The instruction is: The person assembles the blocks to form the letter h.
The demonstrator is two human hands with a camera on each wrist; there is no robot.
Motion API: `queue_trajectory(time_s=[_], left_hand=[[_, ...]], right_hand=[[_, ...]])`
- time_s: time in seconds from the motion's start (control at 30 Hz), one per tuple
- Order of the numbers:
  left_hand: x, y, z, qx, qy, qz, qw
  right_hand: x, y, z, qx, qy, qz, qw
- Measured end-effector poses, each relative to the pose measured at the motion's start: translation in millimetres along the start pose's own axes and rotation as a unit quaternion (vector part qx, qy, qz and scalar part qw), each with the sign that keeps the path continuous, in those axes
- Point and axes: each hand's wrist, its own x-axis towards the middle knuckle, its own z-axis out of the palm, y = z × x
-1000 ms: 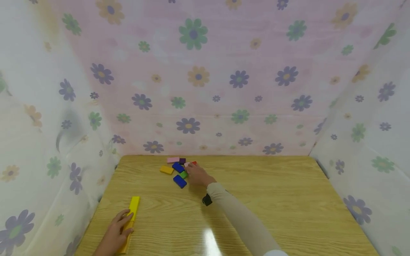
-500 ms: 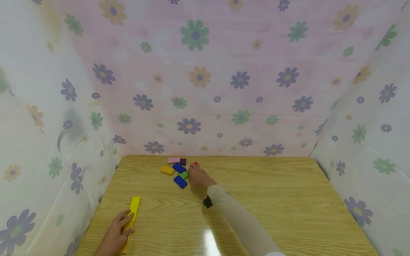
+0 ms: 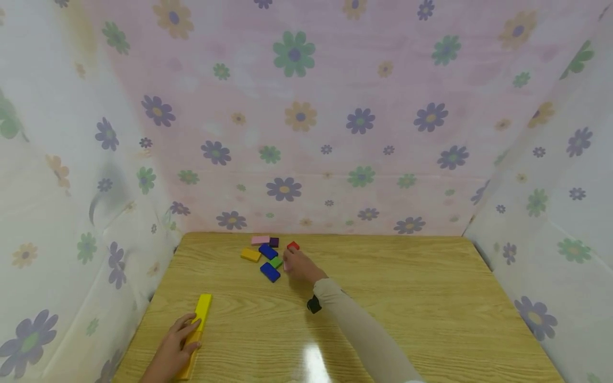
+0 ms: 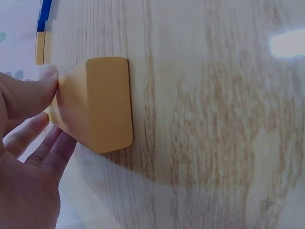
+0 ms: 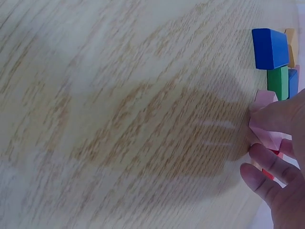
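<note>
At the table's left front, a yellow block [image 3: 204,308] and an orange block [image 3: 190,367] lie end to end in a row. My left hand [image 3: 171,346] holds this row, thumb on one side and fingers on the other; the orange block's end faces the left wrist camera. Farther back, my right hand [image 3: 303,266] grips a pink block [image 5: 265,98] between thumb and fingers, low at the table. Just behind that hand is a red block [image 3: 293,246], partly hidden. A green block [image 3: 275,262] and a blue block [image 3: 270,272] lie to its left.
More blocks lie at the back left: another pink one [image 3: 261,240], a dark purple one [image 3: 274,242], a second blue one [image 3: 268,251] and an orange one [image 3: 250,255]. Flowered sheets [image 3: 325,175] enclose the wooden table [image 3: 407,298] behind and at both sides.
My right hand has drawn the pink block slightly toward me and right, away from the other blocks, uncovering more of the red block. My left hand stays on its row.
</note>
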Motion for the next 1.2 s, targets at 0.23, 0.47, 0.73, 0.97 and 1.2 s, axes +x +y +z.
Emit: queue_trajectory(time_s=[0.23, 0.47, 0.73, 0.97, 1.2], left_hand=[[-2.6, -0.4, -1.5, 0.012, 0.013, 0.015, 0.9997], [-4.8, -5.3, -3.0, 0.015, 0.018, 0.017, 0.9996], [-4.7, -8.7, -4.0, 0.009, 0.02, 0.021, 0.9995], [-3.2, -2.4, -3.2, 0.003, 0.018, 0.027, 0.9995], [-1.4, -0.3, -2.3, -0.009, -0.009, 0.007, 0.9999]], right_hand=[[-4.6, -0.7, 0.2, 0.062, -0.008, 0.035, 0.9974], [-8.7, -1.4, -2.8, 0.11, 0.019, 0.022, 0.9935], [-4.9, -6.4, -15.3, 0.126, 0.066, -0.02, 0.9897], [1.6, -22.1, -26.6, 0.167, 0.041, -0.011, 0.9851], [2.8, -43.3, -36.6, 0.164, 0.033, -0.014, 0.9858]])
